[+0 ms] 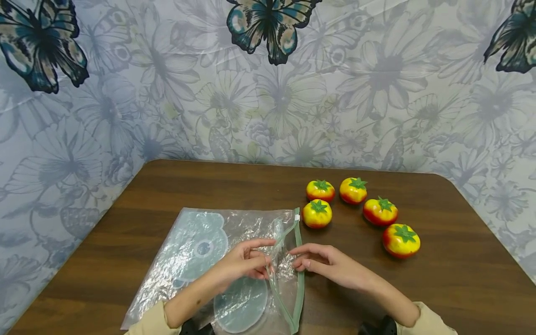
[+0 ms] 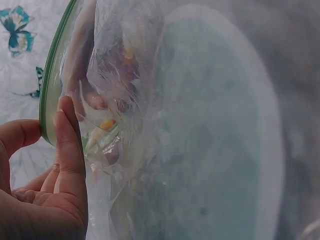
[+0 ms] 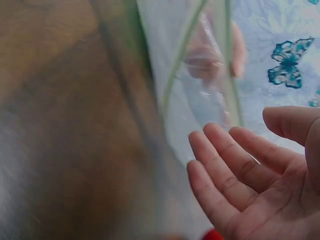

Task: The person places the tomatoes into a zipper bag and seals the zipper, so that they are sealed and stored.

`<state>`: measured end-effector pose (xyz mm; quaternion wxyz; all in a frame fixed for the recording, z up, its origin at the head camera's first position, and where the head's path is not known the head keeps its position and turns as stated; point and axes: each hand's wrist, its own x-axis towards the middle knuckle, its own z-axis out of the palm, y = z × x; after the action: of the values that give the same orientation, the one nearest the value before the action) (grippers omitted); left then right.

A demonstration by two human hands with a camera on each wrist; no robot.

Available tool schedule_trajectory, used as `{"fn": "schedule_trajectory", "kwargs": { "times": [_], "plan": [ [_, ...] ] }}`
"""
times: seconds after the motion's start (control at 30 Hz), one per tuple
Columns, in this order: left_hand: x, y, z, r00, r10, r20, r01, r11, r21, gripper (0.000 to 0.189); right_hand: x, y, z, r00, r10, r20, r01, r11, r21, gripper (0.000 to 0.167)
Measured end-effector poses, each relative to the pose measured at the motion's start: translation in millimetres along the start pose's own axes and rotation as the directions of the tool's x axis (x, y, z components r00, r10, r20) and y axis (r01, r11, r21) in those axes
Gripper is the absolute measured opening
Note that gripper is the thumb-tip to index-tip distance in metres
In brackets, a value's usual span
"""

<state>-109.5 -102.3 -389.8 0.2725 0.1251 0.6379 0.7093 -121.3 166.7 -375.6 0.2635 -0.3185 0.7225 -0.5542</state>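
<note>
A clear plastic zip bag (image 1: 247,218) with pale blue-green printed shapes lies on the table, its green-edged mouth toward the right and spread apart. My left hand (image 1: 244,260) pinches the upper edge of that mouth between thumb and fingers. In the left wrist view, the green zip strip (image 2: 48,82) runs up from the fingertips of the left hand (image 2: 50,175). My right hand (image 1: 331,264) is at the opening, its relaxed fingers pointing left over the lower edge. The right wrist view has the right hand (image 3: 255,185) palm up, holding nothing, with the bag's green edge (image 3: 180,65) beyond it.
Several red-and-yellow toy tomatoes with green leaf tops, including a near one (image 1: 400,240) and a far one (image 1: 320,190), stand right of the bag. The brown wooden table (image 1: 452,260) backs onto a floral cloth (image 1: 377,93) with butterflies.
</note>
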Motion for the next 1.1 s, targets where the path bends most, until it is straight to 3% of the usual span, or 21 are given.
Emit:
{"fn": "schedule_trajectory", "kwargs": {
  "times": [0.27,0.6,0.73,0.87,1.1],
  "plan": [
    [2.0,-1.4,-2.4,1.0,0.021,0.018,-0.021,1.0,0.001,0.053,-25.1,-24.4,-28.7,0.991,-0.053,-0.119,0.04,0.994,-0.104,0.031],
    [0.7,-2.3,-1.6,1.0,0.02,0.014,-0.02,1.0,-0.001,0.054,-67.9,-28.4,-59.9,0.952,-0.14,-0.273,0.09,0.978,-0.188,0.033],
    [0.0,-2.4,-1.3,1.0,0.014,0.01,-0.015,1.0,0.007,0.054,-86.4,-30.2,-74.8,0.918,-0.185,-0.35,0.083,0.954,-0.287,0.032],
    [-0.5,-1.9,-0.8,1.0,0.01,0.012,-0.01,1.0,0.009,0.054,-106.0,-30.3,-89.9,0.869,-0.221,-0.442,0.037,0.921,-0.388,0.032],
    [0.6,-1.6,-1.1,1.0,0.007,0.015,-0.007,1.0,0.016,0.053,-132.1,-20.6,-116.2,0.79,-0.221,-0.572,-0.068,0.896,-0.44,0.034]
  ]
}}
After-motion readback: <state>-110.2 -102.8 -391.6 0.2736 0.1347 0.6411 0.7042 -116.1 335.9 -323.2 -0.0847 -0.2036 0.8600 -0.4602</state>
